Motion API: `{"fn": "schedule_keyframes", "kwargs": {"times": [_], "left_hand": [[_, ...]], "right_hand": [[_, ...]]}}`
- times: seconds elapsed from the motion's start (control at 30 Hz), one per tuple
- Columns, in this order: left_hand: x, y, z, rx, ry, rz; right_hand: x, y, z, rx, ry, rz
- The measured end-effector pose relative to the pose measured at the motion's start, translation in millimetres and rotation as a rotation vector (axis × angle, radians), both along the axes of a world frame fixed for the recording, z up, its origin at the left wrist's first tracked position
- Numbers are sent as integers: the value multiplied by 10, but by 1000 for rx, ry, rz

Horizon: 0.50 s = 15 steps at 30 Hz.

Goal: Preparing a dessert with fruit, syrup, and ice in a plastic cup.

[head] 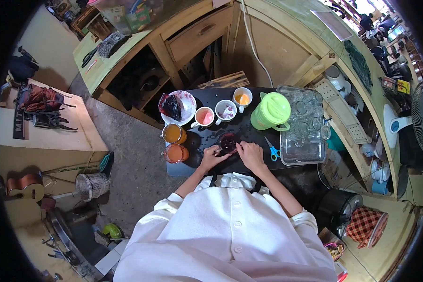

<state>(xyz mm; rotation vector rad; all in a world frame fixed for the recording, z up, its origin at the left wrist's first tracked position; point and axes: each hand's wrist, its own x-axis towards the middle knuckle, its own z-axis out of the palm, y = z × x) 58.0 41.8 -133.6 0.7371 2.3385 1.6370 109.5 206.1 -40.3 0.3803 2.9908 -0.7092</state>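
A glass mug of dark red liquid stands on the black table before me. My left hand grips its handle on the left side, thumb stretched along the near side. My right hand has its fingertips against the mug's right side. To the left are a glass mug of orange-yellow drink and one of orange-red drink. Behind stand white cups with pink, purplish and orange contents. Blue-handled scissors lie right of my right hand.
A lidded green pitcher stands at the back right, beside a clear tray of several upturned glass mugs. A bowl at the back left holds a dark plastic bag. Wooden counters enclose the far side.
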Motion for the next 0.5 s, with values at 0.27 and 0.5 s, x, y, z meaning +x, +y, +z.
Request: {"fn": "schedule_keyframes", "kwargs": {"times": [0.27,0.5], "left_hand": [[-8,79,-68,19,-43,-52],[-35,114,13,52,-133,-94]], "right_hand": [[-89,49,100,87,79,47],[-231,169,108,134,108,250]]}}
